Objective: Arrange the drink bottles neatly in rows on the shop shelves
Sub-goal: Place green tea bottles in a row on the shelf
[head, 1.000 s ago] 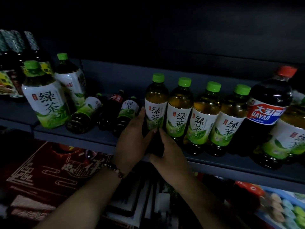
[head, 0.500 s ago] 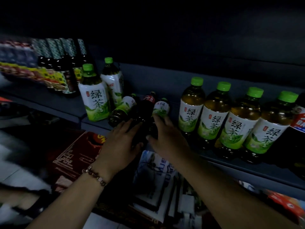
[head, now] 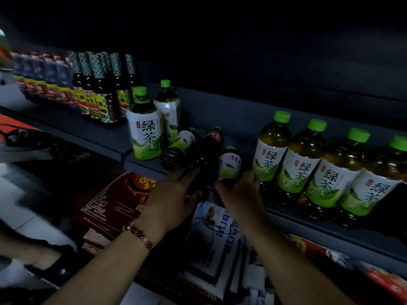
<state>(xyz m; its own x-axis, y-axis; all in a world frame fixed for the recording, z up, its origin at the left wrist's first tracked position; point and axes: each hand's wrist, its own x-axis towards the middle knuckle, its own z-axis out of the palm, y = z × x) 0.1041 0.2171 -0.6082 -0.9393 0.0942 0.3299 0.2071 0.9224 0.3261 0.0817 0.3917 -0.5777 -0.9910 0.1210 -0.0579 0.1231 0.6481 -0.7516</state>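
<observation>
Three small bottles lie tipped over on the dark shelf (head: 152,164) in front of me: a green tea bottle (head: 179,148) on the left, a dark cola bottle (head: 207,150) with a red label in the middle, and a second small green tea bottle (head: 229,165) on the right, all with their caps pointing toward the back wall. My left hand (head: 174,199) is at the base of the cola bottle, fingers bent around its dark bottom end, though the gloom there hides how firmly I have it. My right hand (head: 240,194) is at the lower end of the right-hand small tea bottle, fingers curled about it just beside the first bottle of the standing row. That row of four green tea bottles (head: 308,164) stands upright along the shelf's front edge to my right, green caps up, shoulders touching. To the left of the fallen three, two large green tea bottles (head: 146,128) stand upright, one behind the other. Further left, on the adjoining shelf, stand dark sauce bottles (head: 103,93) with patterned necks, and beyond them a blurred line of packaged goods. A beaded bracelet (head: 138,234) circles my left wrist. Below the shelf sit a red patterned box (head: 110,208) and white and blue cartons (head: 218,234).
</observation>
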